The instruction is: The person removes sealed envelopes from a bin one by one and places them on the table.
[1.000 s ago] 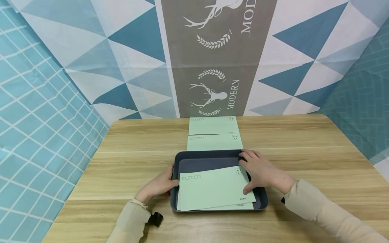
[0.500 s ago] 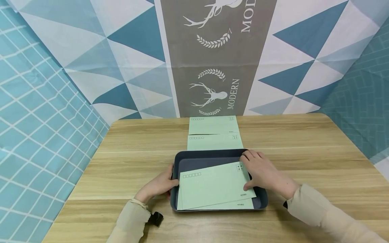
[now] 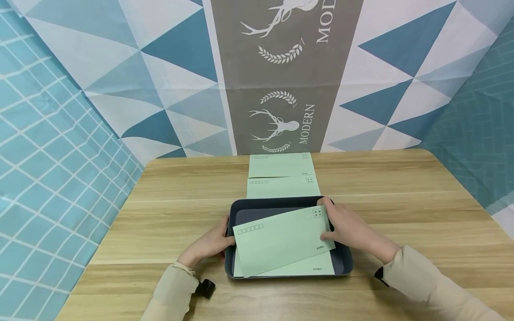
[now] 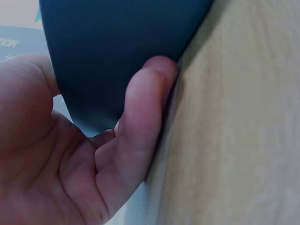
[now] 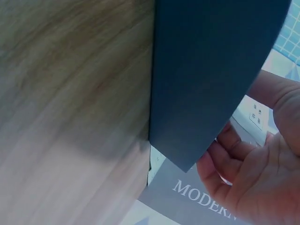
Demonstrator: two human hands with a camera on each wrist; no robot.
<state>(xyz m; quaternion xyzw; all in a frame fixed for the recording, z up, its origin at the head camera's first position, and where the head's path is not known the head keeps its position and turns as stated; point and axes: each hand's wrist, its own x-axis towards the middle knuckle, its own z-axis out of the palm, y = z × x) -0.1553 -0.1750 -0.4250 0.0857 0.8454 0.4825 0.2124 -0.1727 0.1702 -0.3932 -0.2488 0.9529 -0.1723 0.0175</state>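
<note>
A dark blue-grey rectangular tray (image 3: 277, 202) stands on the wooden table. My left hand (image 3: 210, 243) grips its left side, thumb over the rim; in the left wrist view the fingers press against the outer wall (image 4: 108, 51). Inside the tray a pale green envelope (image 3: 283, 240) lies tilted, its right end higher up in view. My right hand (image 3: 349, 228) pinches that end, thumb on top and fingers hidden behind. Under it, another green envelope (image 3: 315, 265) shows along the tray's front. In the right wrist view my right hand (image 5: 262, 176) is curled beside the tray's corner.
Two more green envelopes, one far (image 3: 281, 166) and one nearer (image 3: 281, 187), lie in a row behind the tray, the nearer partly hidden by it. A patterned cloth wall (image 3: 277, 84) rises at the table's back edge. Wooden tabletop (image 3: 401, 200) extends to both sides.
The top envelope has turned and shifted slightly left, its right end moving up and away with my right hand. More of the envelope beneath shows. My left hand has stayed on the tray.
</note>
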